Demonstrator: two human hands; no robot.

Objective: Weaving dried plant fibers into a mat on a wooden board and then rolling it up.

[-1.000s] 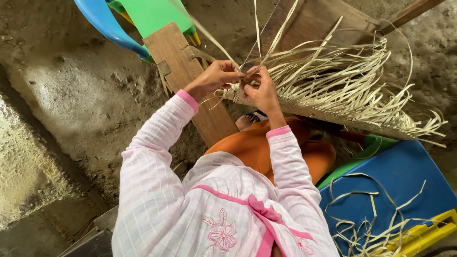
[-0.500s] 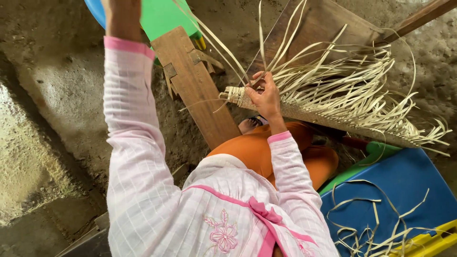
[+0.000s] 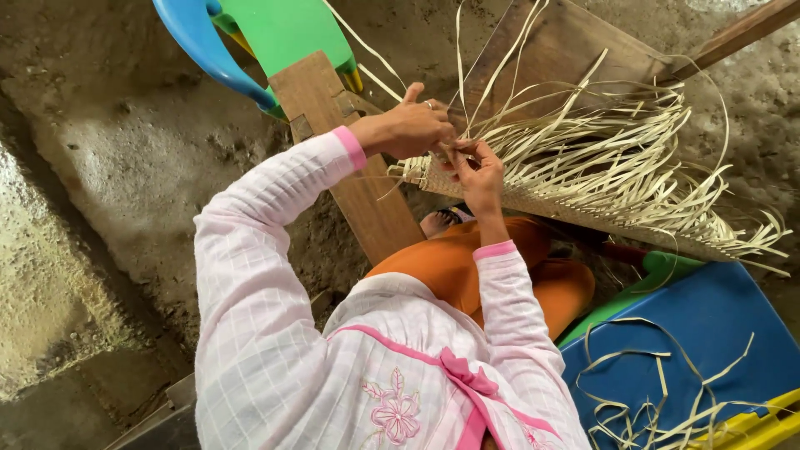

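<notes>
My left hand (image 3: 408,125) and my right hand (image 3: 477,171) meet at the left end of a narrow woven straw band (image 3: 575,212). Both pinch pale straw strips (image 3: 617,154) at the weave's edge. Many loose strips fan up and to the right from the band. My left hand has a ring on one finger and the index finger raised. Pink checked sleeves cover both arms. Orange trousers (image 3: 450,262) and a sandalled foot (image 3: 442,221) show below the hands.
A slanted wooden plank (image 3: 354,179) runs under my left wrist. A blue and green plastic chair (image 3: 250,42) stands at the top. A dark wooden board (image 3: 558,58) lies behind the strips. A blue plastic seat (image 3: 717,325) with cut strips is at lower right. Rough concrete floor (image 3: 108,167) lies left.
Half a second ago my left hand was raised high, away from the weave. It has come back down to the band beside my right hand, which stayed in place.
</notes>
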